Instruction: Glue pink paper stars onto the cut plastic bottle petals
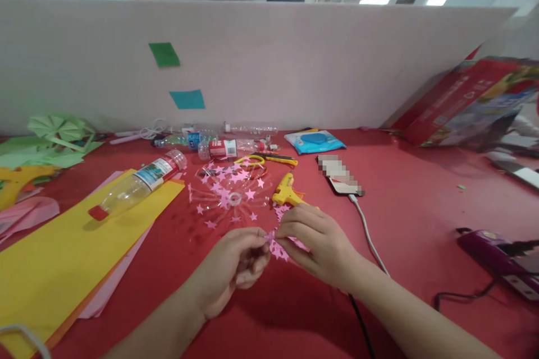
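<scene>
My left hand and my right hand meet over the red table, and their fingertips pinch a small pink paper star between them. More pink stars lie under my right hand. Just beyond sits a clear plastic bottle piece cut into spread strips, dotted with pink stars. A yellow glue gun rests right behind my right hand.
Yellow and pink paper sheets with a clear bottle lie left. Further bottles, scissors, a wipes pack, a phone with cable, a purple tool and a red box surround the spot. Green paper folds sit far left.
</scene>
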Motion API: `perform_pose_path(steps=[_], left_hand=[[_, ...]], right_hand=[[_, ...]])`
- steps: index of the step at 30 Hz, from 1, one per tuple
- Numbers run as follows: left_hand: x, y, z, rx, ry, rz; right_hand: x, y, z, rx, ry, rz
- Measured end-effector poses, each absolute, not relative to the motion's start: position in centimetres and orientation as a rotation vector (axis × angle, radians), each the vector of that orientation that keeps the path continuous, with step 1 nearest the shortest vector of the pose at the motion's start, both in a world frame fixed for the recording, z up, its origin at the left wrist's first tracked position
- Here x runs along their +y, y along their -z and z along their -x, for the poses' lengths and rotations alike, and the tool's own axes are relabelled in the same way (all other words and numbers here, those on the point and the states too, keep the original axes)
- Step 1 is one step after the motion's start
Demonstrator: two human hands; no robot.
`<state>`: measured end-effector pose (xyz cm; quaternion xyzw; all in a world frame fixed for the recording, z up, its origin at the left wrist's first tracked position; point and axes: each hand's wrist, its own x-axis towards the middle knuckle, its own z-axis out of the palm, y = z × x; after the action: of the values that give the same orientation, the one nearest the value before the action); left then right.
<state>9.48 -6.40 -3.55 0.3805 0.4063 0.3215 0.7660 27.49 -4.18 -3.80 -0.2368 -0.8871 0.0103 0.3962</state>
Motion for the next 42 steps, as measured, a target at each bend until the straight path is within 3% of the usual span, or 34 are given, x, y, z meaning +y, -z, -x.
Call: perform_pose_path(steps=[5, 11, 14, 24, 42], left_hand=[[-6.3, 3.0, -9.0, 1.135, -0.732, -1.153], [-5.8, 2.9, -7.3, 1.626, -1.189, -2.347], [-5.3, 3.5, -7.3, 1.639, -1.152, -2.68], [-4.8, 4.5, -7.9, 1.657, -1.013, -2.718], [-5.1, 4.6, -7.9, 1.577, -1.082, -2.664]], right_hand=[[-4.2, 3.8, -27.3, -2.2, 0.007, 0.618], [-3.9, 4.2, -27.0, -2.302, 0.134, 0.607], [-3.6, 4.5, -26.6, -2.31, 0.117, 0.626], [-2.5, 6.2, -25.9, -2.292, 0.108, 0.659], [-2.4, 6.8, -25.6, -2.291, 0.059, 0.684]])
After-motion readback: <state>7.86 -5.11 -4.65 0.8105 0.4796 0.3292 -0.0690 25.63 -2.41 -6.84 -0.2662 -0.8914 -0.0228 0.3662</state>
